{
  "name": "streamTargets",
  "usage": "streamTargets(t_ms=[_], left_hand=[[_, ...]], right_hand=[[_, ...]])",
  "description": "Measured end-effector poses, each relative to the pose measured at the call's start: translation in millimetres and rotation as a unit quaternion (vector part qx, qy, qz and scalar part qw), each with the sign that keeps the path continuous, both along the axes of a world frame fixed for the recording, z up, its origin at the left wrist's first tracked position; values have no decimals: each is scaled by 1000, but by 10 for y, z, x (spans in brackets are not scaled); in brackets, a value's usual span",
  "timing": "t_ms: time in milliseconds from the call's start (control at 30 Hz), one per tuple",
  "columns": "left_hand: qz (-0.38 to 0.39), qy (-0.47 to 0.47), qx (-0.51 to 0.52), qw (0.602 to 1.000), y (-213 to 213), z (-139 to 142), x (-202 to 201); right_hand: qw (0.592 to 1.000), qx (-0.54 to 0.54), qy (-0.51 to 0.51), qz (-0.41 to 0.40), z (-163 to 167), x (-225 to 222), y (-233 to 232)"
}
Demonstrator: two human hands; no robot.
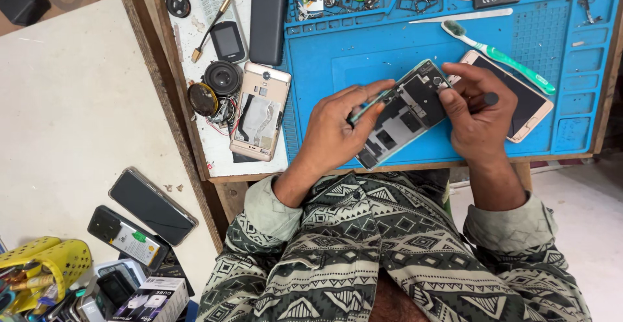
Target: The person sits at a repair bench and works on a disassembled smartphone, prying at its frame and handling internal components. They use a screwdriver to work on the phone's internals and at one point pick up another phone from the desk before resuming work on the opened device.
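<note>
The opened phone (pixel 403 111) lies tilted on the blue work mat (pixel 363 56), back cover off, showing dark plates, grey shielding and a pale green frame edge. The left hand (pixel 337 127) is curled around its left edge, fingers closed on the frame. The right hand (pixel 477 114) is pinched shut on a thin dark tool (pixel 488 99) whose tip meets the phone's top corner. The phone's lower end nearly reaches the desk (pixel 162 69) front edge; bare mat stays open above it. Just right lies a gold phone (pixel 519 98), with a green-and-white toothbrush (pixel 496 54) across it. At the bottom left, on the floor, sits a white box (pixel 152 299) beside a yellow basket (pixel 45 270)
</note>
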State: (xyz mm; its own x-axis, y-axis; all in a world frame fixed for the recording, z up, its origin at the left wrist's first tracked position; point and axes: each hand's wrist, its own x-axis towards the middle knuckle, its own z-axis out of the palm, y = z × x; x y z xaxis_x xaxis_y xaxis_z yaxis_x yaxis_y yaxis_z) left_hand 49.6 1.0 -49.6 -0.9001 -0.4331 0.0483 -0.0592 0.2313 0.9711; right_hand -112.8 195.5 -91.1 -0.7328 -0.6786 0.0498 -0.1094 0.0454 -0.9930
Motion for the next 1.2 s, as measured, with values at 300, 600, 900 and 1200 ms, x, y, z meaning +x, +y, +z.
streamTargets(t_ms=[300,600,900,1200], left_hand=[[11,-23,274,961,97,-428,-69],[-12,13,386,922,129,-677,-84],[-39,-21,409,911,124,-698,-124],[-54,-32,420,905,122,-695,-109]], right_hand=[[978,-106,-175,45,-3,-79,63],[980,-102,-159,58,-4,-112,113],[994,-60,-86,41,2,-110,163],[996,-44,-74,37,21,-109,194]])
